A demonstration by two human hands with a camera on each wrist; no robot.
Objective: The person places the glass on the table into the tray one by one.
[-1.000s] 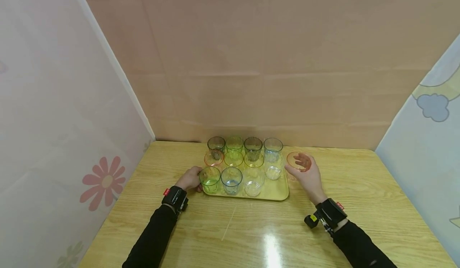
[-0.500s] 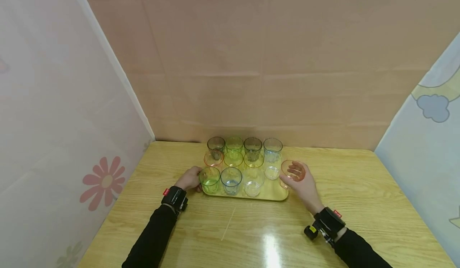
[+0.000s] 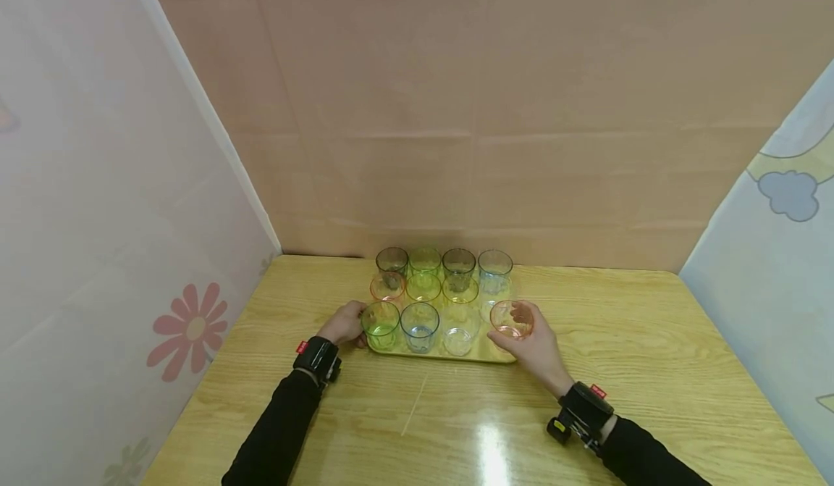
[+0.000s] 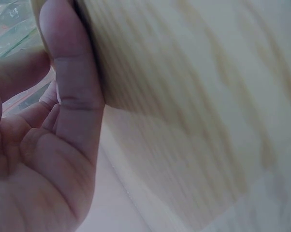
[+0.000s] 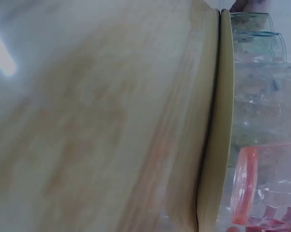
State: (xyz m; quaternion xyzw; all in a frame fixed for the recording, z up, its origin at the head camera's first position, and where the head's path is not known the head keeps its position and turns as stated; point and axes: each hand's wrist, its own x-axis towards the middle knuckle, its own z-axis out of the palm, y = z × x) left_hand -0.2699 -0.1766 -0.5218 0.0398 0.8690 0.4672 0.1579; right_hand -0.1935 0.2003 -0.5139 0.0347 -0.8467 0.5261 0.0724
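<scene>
A yellow tray point(image 3: 485, 353) on the wooden table point(image 3: 456, 421) carries several coloured and clear glasses in rows. My right hand point(image 3: 531, 352) grips an orange glass point(image 3: 512, 319) at the tray's front right corner, beside a clear glass point(image 3: 459, 332). The right wrist view shows the orange glass point(image 5: 266, 188) just past the tray's rim point(image 5: 226, 96); whether it touches the tray is unclear. My left hand point(image 3: 344, 324) holds the tray's left edge next to a green glass point(image 3: 381, 324). A blue glass point(image 3: 420, 327) stands between the green and clear ones. In the left wrist view the left hand point(image 4: 44, 145) lies against the wood.
Cloth panels close in the table: a flowered one point(image 3: 130, 254) on the left, a plain one point(image 3: 489, 145) behind, a cloud-patterned one point(image 3: 782, 254) on the right. Bare wood lies in front of the tray and to its right.
My right hand has carried the orange glass from the table right of the tray leftward and nearer, to the tray's front right corner. The left hand has stayed on the tray.
</scene>
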